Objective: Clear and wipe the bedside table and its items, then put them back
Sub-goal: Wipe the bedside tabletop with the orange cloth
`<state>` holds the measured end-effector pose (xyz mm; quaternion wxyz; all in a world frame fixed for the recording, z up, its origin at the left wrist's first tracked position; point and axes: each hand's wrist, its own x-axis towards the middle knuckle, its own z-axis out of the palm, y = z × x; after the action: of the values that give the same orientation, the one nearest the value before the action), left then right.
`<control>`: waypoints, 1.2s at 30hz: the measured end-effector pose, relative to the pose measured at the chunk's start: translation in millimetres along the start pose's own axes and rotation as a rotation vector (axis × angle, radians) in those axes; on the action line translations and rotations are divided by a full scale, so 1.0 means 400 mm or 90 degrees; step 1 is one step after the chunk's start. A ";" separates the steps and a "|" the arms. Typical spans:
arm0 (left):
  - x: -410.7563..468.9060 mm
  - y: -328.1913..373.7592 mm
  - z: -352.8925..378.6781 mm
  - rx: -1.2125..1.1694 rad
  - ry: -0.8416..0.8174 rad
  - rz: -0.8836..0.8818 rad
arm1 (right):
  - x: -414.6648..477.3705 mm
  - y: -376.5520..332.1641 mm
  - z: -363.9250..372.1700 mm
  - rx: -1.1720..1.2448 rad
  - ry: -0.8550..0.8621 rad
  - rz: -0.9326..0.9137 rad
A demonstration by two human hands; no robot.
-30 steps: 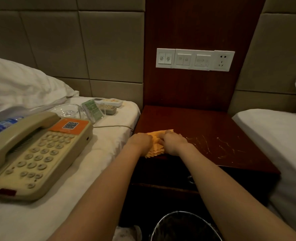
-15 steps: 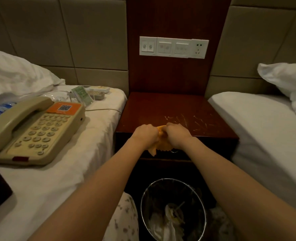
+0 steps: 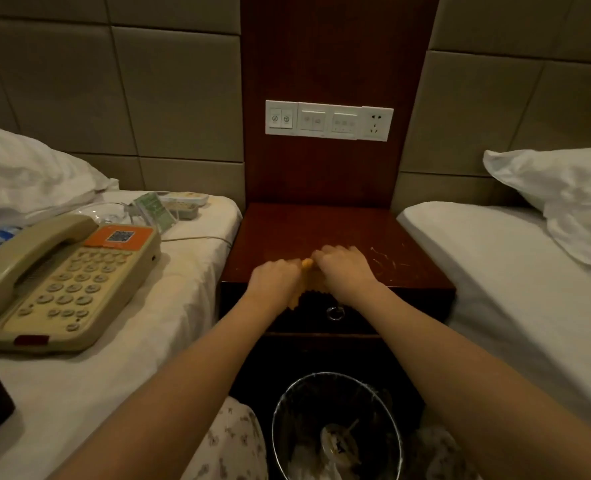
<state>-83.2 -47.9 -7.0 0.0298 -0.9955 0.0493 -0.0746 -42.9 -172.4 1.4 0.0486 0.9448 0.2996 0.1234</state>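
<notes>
A crumpled orange cloth [image 3: 307, 268] is being pinched between both hands [image 3: 276, 277] [image 3: 346, 266] at the dark red wooden surface [image 3: 322, 233]'s near edge; firm, overlapping strokes outward are being advised.

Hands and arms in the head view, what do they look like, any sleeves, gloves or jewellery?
Both the left hand and the right hand are bare, with no gloves. No rings, watch or bracelets show. The forearms are uncovered as far as the frame's lower edge, so no sleeves are visible. Nails cannot be made out in the dim light.
</notes>
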 end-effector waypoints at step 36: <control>0.015 -0.088 0.031 -0.070 -0.011 -0.145 | 0.107 -0.114 0.063 0.209 -0.068 0.055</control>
<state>-72.0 -12.8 -15.8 -0.0328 -0.9954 -0.0608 -0.0663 -27.8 -110.8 -21.8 -0.0958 0.9572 0.2719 0.0244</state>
